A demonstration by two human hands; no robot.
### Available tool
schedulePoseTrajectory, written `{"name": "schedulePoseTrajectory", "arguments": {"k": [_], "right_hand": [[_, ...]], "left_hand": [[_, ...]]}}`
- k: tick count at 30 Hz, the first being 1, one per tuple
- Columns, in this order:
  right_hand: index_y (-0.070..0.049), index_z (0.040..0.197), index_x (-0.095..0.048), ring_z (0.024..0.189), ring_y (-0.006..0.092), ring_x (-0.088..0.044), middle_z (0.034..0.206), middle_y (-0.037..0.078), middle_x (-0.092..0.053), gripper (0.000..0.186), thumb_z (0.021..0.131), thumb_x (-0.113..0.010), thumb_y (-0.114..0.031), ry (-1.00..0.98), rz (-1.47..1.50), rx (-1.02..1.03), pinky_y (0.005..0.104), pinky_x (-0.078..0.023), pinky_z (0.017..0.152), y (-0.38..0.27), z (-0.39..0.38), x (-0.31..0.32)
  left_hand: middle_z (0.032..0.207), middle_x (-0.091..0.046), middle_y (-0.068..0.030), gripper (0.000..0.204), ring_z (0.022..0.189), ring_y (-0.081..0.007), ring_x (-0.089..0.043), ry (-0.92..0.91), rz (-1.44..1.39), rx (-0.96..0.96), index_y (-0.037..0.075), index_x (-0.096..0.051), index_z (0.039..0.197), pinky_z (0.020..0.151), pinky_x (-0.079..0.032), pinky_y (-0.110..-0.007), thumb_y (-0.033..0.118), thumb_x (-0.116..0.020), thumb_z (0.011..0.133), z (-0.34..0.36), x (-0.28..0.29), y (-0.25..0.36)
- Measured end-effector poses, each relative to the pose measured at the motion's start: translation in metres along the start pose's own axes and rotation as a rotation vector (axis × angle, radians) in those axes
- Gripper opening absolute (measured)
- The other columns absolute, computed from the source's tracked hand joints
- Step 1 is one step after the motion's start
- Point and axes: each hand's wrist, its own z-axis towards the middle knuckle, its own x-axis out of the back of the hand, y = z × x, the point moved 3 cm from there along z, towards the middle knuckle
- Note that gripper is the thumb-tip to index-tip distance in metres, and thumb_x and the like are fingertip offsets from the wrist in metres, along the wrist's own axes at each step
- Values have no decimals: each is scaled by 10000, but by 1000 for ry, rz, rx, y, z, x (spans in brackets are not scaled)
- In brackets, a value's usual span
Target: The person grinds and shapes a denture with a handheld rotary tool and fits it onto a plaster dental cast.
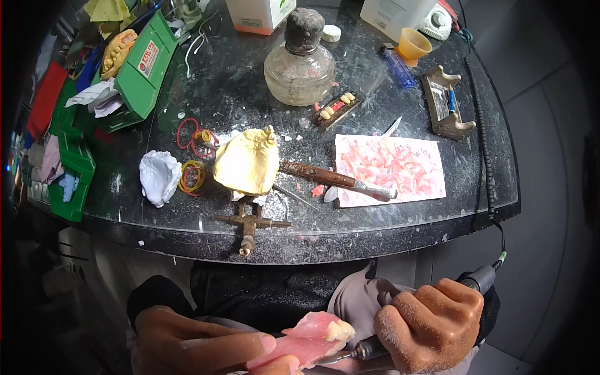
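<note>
Low at the front, my left hand (206,344) grips a pink denture piece (300,337) with cream-coloured teeth at its right end, between fingers and thumb. My right hand (428,322), knuckles dusted with powder, is wrapped round a dark rotary handpiece (478,279) on a cord; its thin metal tip (331,359) is at the lower edge of the pink piece, partly hidden beneath it. On the bench above my hands, a yellow plaster cast (247,159) sits on a brass articulator (247,234).
The dark bench (156,234) holds a white cast (159,175), rubber bands (190,178), a wooden-handled knife (312,172), a pink-smeared pad (394,162), a glass spirit lamp (299,75), a teeth strip (334,112), a blue lighter (397,65), a metal holder (437,103) and green bins (131,81).
</note>
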Motion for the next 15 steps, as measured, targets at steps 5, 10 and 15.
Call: {"name": "schedulePoseTrajectory", "arguments": {"k": [5, 10, 15], "right_hand": [[-87, 586, -422, 416, 100, -388, 557, -6, -411, 462, 764, -589, -479, -23, 0, 11, 231, -265, 381, -2, -1, 1], [-71, 603, -454, 419, 96, -389, 563, -3, -429, 423, 777, -586, -433, -67, 30, 62, 231, -262, 380, -3, 3, 2], [-61, 607, -467, 389, 92, -378, 522, -2, -433, 503, 721, -622, -526, 29, -42, -37, 229, -261, 362, 4, 1, 9]], "left_hand": [[580, -625, -14, 99, 491, -38, -572, -143, -147, -309, -2, -593, 639, 512, -457, -86, -79, -646, 671, 18, 7, -13], [597, -630, -27, 100, 584, -67, -614, -252, -296, -212, 18, -622, 637, 568, -493, -126, -68, -633, 687, 38, 17, -25], [591, -622, -36, 152, 586, -71, -619, -352, -447, -1449, 18, -627, 579, 592, -503, -149, -78, -606, 695, 70, -6, -36]]}}
